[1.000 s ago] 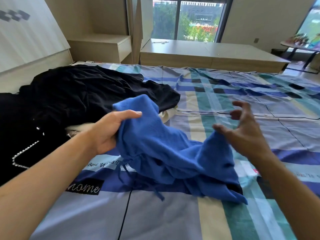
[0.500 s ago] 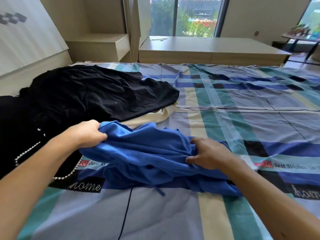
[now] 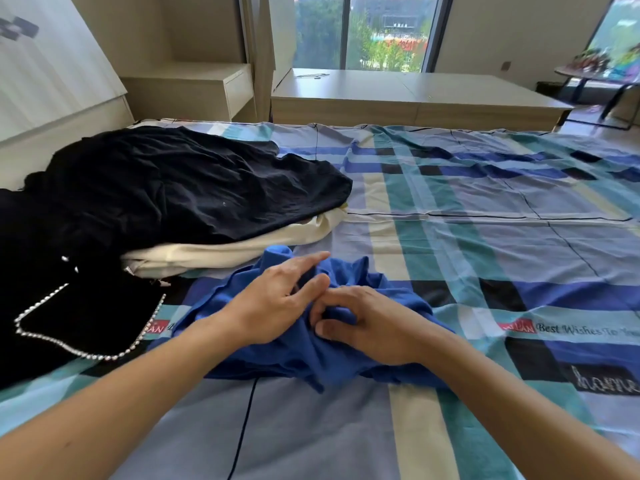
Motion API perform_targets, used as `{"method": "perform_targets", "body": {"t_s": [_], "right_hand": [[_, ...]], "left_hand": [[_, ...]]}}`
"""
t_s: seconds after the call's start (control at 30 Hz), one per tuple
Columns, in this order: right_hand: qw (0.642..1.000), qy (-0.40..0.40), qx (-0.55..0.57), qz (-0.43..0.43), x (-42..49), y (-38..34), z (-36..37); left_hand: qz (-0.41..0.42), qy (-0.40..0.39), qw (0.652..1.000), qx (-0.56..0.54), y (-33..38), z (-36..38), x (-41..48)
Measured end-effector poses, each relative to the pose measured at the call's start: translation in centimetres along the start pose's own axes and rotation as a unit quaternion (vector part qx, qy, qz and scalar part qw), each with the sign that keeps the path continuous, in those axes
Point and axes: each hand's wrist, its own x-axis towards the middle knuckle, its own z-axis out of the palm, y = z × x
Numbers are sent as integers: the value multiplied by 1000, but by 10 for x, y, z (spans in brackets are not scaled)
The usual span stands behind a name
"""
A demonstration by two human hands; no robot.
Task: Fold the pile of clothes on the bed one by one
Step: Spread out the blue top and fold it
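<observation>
A crumpled blue garment (image 3: 322, 355) lies bunched on the plaid bed sheet (image 3: 485, 244) in front of me. My left hand (image 3: 277, 303) rests on top of it with its fingers stretched forward and relaxed. My right hand (image 3: 367, 323) sits just beside it, thumb and curled fingers pinching a fold of the blue cloth. The pile of clothes is at the left: a large black garment (image 3: 180, 188) on top of a cream one (image 3: 235, 251), and a black piece with a beaded trim (image 3: 79, 317) nearer to me.
The wide right half of the bed shows only the sheet. A headboard (image 3: 52, 81) runs along the left. Beyond the bed stand a low wooden platform (image 3: 398, 95) and a bedside shelf (image 3: 194, 84) under a window.
My hands have come together at the middle of the blue garment, which is now bunched smaller. My left hand has let go of the left edge and lies open on top.
</observation>
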Motion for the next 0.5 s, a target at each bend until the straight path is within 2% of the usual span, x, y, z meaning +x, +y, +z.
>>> {"method": "perform_targets", "body": {"t_s": [0.07,0.13,0.17,0.27,0.37,0.43,0.5], "right_hand": [[993,-54,-92,45,-6,8,1],[962,-102,-218,127,-12,13,-1],[946,-116,-254,167,-14,14,-4],[902,-158,-287,282,-17,10,-16],[847,-201,-312,381,-17,5,-25],[838,-189,-331,389,-16,6,-29],[854,-119,-335,379,-13,6,-29]], "left_hand": [[-27,-76,986,149,-5,0,1],[-40,-117,942,311,-7,0,1],[-35,-121,929,349,-7,-1,1],[-45,-124,918,374,-7,-15,2],[-124,-179,884,414,-3,-45,-3],[-175,-214,844,459,-1,-56,-10],[-191,-192,827,492,3,-51,-16]]}}
